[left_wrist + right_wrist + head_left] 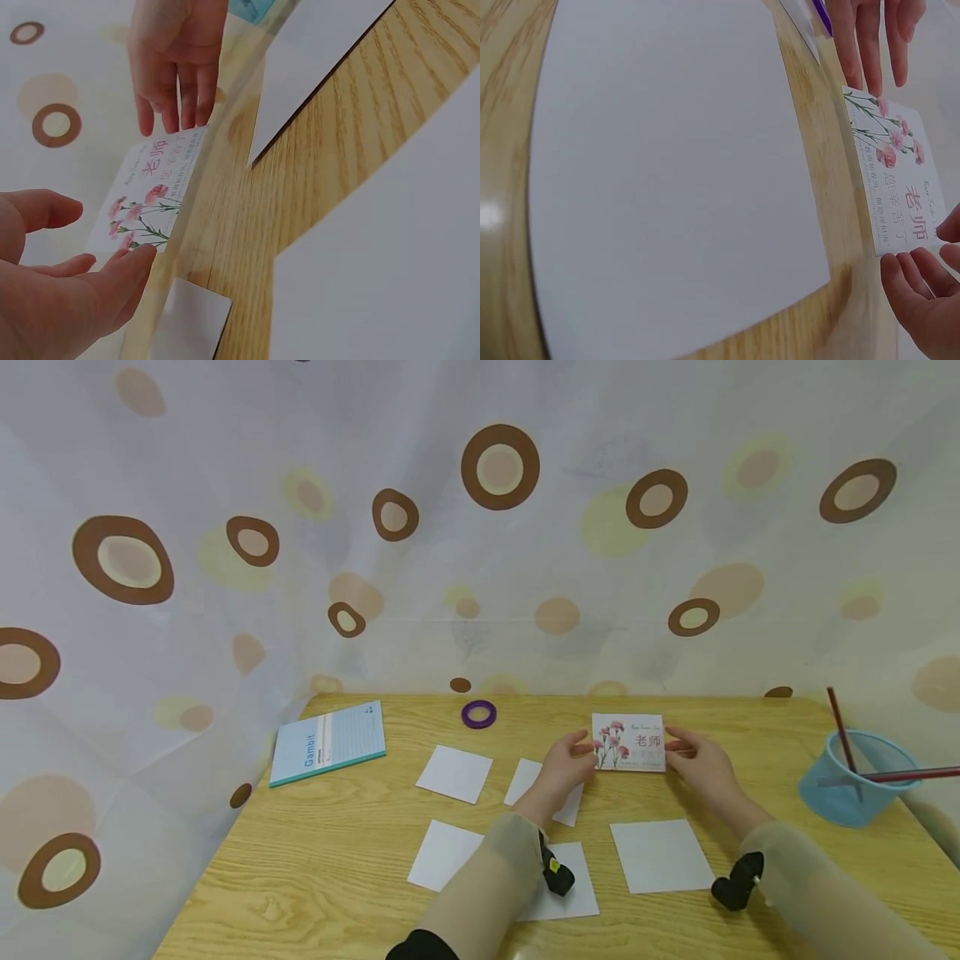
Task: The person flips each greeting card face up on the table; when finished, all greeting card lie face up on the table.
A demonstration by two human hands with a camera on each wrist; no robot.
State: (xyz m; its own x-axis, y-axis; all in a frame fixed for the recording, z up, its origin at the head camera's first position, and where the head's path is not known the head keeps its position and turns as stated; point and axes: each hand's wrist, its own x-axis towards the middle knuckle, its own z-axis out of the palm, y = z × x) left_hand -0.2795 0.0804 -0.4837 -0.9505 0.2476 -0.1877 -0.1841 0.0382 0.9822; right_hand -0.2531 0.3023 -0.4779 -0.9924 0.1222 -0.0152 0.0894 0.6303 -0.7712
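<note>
A white rectangular greeting card printed with pink carnations and red Chinese characters point(628, 742) is held between the two hands above the far part of the light wooden table point(337, 877). Its left edge, the flowered end, is touched by the fingertips of the left hand point(567, 762), whose fingers are only lightly bent, with the thumb set apart from them. Its right edge is met by the fingertips of the right hand point(701, 763), the fingers nearly straight. In the left wrist view the card point(146, 199) is seen between the left hand point(60, 285) below and the right hand point(176, 60) above. Whether the card rests on the table or is lifted clear of it cannot be told.

Blank white paper squares point(660, 855) are laid on the table nearer the person. A light blue notebook point(327, 742) and a purple tape ring point(478, 713) are seen further left, and a blue mesh pen cup point(855, 777) stands at the right.
</note>
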